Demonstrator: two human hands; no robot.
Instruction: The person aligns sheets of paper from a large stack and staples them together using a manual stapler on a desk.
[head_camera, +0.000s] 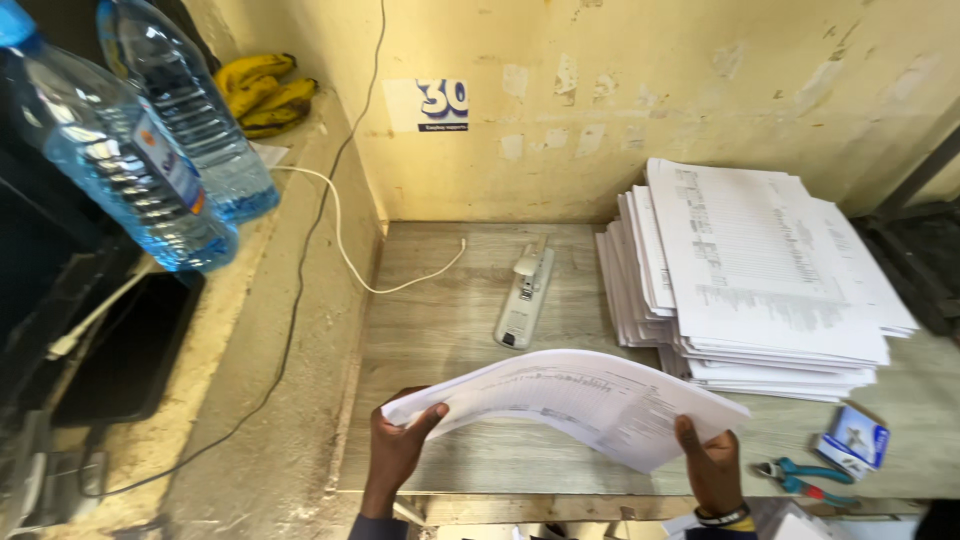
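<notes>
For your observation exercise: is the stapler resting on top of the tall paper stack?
No, the stapler lies on the wooden table, left of the paper stack.

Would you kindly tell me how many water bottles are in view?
2: the nearer bottle at the upper left, partly cut off by the frame, and the farther bottle just behind it, beside the bananas.

Stapler (526, 297) sits mid-surface (440, 330), paper stack (750, 275) to its right, pliers (805, 478) at the near right edge, bottles (150, 140) far left.
</notes>
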